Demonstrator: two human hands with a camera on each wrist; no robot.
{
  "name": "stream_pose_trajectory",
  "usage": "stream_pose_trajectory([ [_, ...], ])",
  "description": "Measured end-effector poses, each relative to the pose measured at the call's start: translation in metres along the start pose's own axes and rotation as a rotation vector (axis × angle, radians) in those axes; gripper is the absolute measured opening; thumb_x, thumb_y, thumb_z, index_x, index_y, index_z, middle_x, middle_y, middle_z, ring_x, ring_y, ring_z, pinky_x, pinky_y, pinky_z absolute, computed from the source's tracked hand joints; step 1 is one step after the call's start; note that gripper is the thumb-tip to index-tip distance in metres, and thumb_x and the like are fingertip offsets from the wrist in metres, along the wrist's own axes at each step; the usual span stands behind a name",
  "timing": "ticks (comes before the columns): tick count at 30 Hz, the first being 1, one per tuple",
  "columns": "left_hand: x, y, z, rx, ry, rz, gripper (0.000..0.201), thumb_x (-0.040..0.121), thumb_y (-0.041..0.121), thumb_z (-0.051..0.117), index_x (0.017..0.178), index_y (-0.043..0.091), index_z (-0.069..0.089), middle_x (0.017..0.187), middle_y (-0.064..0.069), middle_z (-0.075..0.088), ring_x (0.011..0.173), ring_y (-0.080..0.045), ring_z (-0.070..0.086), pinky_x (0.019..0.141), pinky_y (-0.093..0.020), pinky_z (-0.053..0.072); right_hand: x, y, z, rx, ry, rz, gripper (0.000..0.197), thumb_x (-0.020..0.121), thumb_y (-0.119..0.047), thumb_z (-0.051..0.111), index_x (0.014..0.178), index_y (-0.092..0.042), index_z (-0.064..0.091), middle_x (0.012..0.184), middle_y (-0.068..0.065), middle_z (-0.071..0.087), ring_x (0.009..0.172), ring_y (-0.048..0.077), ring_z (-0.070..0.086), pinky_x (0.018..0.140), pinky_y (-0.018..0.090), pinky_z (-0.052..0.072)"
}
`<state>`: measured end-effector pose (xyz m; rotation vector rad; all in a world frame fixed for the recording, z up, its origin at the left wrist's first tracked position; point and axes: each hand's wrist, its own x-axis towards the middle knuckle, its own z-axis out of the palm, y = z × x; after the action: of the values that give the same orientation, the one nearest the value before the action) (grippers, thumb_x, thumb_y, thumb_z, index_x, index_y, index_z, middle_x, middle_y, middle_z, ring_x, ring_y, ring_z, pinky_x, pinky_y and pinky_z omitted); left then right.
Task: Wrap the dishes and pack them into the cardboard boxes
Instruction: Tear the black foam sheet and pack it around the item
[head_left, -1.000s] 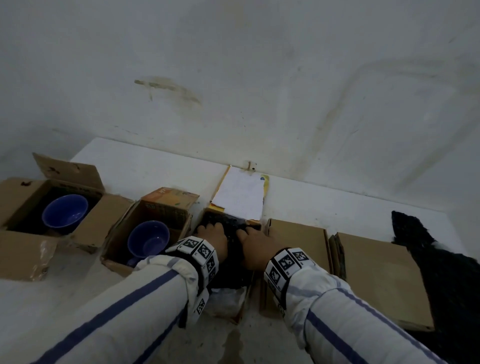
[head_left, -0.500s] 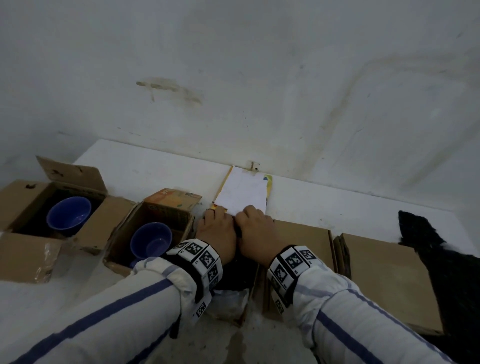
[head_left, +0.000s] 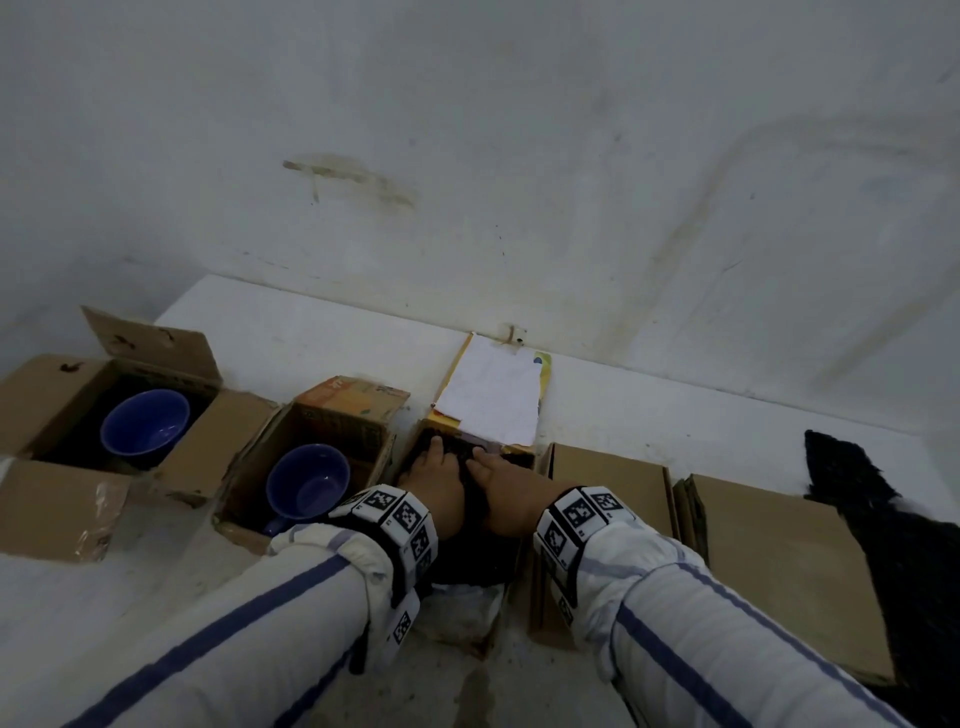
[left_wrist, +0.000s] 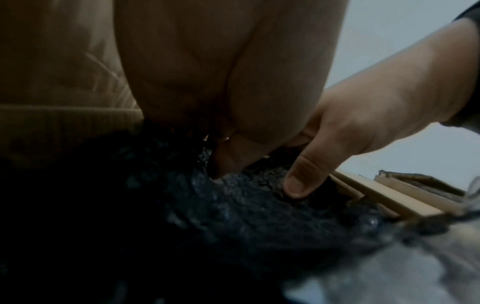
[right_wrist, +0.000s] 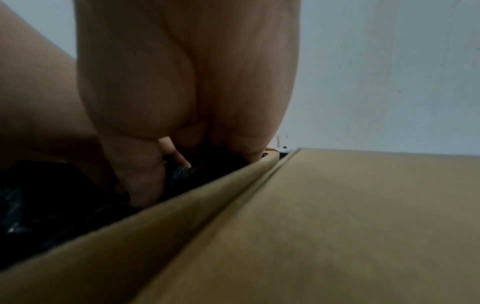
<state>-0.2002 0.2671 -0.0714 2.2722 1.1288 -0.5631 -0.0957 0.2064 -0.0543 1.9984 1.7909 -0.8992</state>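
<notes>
Both hands, left hand (head_left: 435, 480) and right hand (head_left: 501, 483), fingers flat, press black wrapping (left_wrist: 259, 222) into middle box (head_left: 519, 566); next likely close flaps.

matt brown cardboard boxes (head_left: 608, 483); two glossy blue glazed bowls (head_left: 145, 428); coarse, nubbly black wrap (left_wrist: 246, 216); white paper sheet (head_left: 491, 397); dull, scuffed white counter (head_left: 311, 343).

The scene is viewed from head height, forward and down, over both sleeves toward a row of cardboard boxes (head_left: 332, 457) against a white wall (head_left: 519, 156). Each wrist view is taken very close, along the palm. The open middle box with its black wrapping (left_wrist: 259, 226) is shared by all three views.
</notes>
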Motion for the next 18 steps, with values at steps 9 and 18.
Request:
stream_pose_trajectory([
  [9,-0.025,0.008,-0.018,-0.043,0.215,0.012,0.033,0.091,0.014,0.051,0.122,0.008,0.042,0.128,-0.015,0.043,0.120,-0.033,0.042,0.096,-0.042,0.038,-0.031,0.008,-0.010,0.222,0.275,-0.034,0.056,0.092,-0.009,0.049,0.145,-0.009,0.031,0.154,0.009,0.025,0.140,0.024,0.027,0.113,0.029,0.023],
  [18,-0.053,0.071,-0.015,0.070,0.297,0.097,0.032,0.089,0.020,0.046,0.120,0.012,0.045,0.129,-0.010,0.043,0.122,-0.032,0.038,0.100,-0.043,0.036,-0.082,0.047,0.014,0.348,0.492,0.046,0.035,0.092,-0.009,0.047,0.126,-0.006,0.056,0.130,0.015,0.054,0.119,0.029,0.051,0.095,0.028,0.038],
])
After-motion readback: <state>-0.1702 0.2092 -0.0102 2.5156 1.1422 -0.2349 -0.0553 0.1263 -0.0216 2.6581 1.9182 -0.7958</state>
